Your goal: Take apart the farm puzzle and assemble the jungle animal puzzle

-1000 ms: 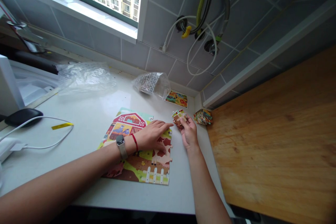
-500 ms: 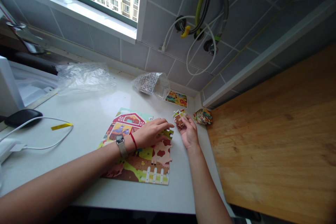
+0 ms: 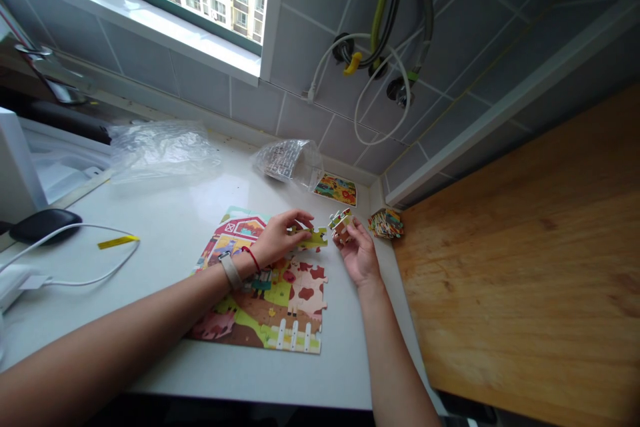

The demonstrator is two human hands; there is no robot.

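A partly joined farm jigsaw puzzle lies flat on the white counter, showing a red barn, a spotted cow and a white fence. My left hand, with a watch and red cord at its wrist, is over the puzzle's upper right. Its thumb and fingers close on a green puzzle piece, apart from the cow section below; part of the piece is hidden by the fingers. To the right, my right hand grips a small stack of puzzle pieces between thumb and fingers, above the counter.
Beyond my right hand sits a pile of puzzle pieces. A picture card and clear plastic bags lie along the wall. A black mouse-like object and white cable are at left; a wooden board borders the right.
My left hand has moved slightly up and left, and the green piece has shifted with it, opening a gap above the cow. My right hand stays nearly still with its stack.
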